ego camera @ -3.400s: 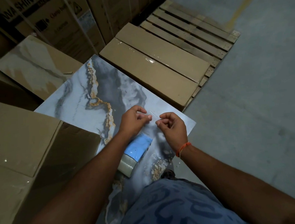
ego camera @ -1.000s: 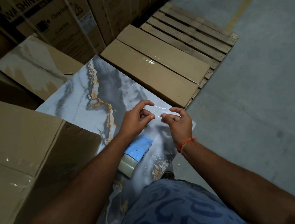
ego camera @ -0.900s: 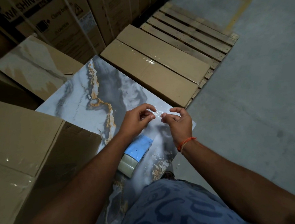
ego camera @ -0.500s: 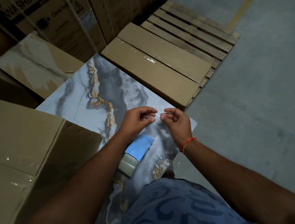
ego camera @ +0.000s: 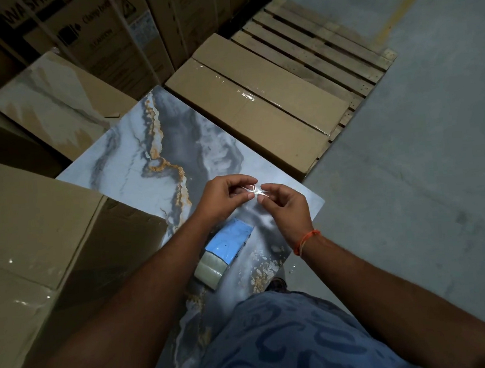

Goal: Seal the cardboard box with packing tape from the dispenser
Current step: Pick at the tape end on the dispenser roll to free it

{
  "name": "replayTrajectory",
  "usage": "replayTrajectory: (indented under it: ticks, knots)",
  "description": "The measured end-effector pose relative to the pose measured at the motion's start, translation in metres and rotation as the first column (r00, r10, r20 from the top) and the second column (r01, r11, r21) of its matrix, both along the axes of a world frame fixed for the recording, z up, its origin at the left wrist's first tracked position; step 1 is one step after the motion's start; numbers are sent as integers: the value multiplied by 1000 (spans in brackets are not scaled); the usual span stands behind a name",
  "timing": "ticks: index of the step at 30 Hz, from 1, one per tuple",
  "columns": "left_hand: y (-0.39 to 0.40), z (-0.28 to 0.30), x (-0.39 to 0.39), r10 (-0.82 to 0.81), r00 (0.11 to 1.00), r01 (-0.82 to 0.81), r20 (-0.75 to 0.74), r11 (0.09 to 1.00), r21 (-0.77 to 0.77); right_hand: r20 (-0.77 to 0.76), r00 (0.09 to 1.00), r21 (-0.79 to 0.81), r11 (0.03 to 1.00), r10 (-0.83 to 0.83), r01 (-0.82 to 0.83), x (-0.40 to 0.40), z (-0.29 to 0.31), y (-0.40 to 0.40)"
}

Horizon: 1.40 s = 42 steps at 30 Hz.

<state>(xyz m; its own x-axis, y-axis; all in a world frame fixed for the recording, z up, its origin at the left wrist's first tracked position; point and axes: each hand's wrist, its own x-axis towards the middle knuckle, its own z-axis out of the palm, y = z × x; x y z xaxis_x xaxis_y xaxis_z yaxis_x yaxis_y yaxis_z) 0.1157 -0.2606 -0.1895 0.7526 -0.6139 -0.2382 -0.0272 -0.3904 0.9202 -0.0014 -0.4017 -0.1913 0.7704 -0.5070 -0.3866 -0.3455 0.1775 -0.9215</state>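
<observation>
Item one: I am seeing my left hand (ego camera: 222, 197) and my right hand (ego camera: 288, 206) meeting above the near right corner of a glossy blue-grey marble-patterned slab with an orange-gold vein (ego camera: 146, 159). Both hands are pinching, thumb against fingertips, a small crumpled scrap of clear packing tape (ego camera: 255, 190) that is stretching between them; the remaining fingers are curling inward. An orange thread bracelet (ego camera: 306, 241) is circling the right wrist.

Item two: a tape dispenser with a light blue flat body and a pale, translucent roll of tape (ego camera: 223, 250) is lying on the slab near its right edge, just below the hands and partly under the left forearm. Neither hand is touching it.

Item three: a long, flat brown cardboard box with clear tape glinting along its top seam (ego camera: 247, 108) is lying beyond the slab's far right edge, just beside it, resting on a weathered wooden slatted pallet (ego camera: 320, 47). A second flat brown carton (ego camera: 271, 80) is sitting against its far side.

Item four: a large brown cardboard carton with shiny tape on its top (ego camera: 32, 217) is standing against the slab's left edge. A beige marble-patterned slab (ego camera: 52, 103) is lying further back on the left. Tall printed cartons (ego camera: 102, 35) are lining the back. Grey concrete floor (ego camera: 422, 155) is filling the right side.
</observation>
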Motion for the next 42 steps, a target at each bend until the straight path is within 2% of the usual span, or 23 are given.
replayTrajectory:
  ticks: [4,13,21,32,39,42]
  knots:
    - [0,0,1,-21,1000,20,23,999,31,-1,999,-91,995,-33,33,1,-1,1]
    - [-8,7,3,-155,950,114,272,980,161,-71,997,-362,930,31,-55,5,0,-1]
    - [-7,6,2,-190,930,129,313,970,207,-44,999,-319,948,1,-15,3,-1,0]
    - [-4,7,3,-154,938,91,312,974,207,-56,998,-291,957,-22,5,4,1,2]
    - [-3,7,1,-128,941,64,315,976,206,-174,984,-407,907,36,-105,3,-3,-4]
    - [-2,7,3,-140,944,82,300,977,197,-160,978,-326,928,132,-178,1,-3,-7]
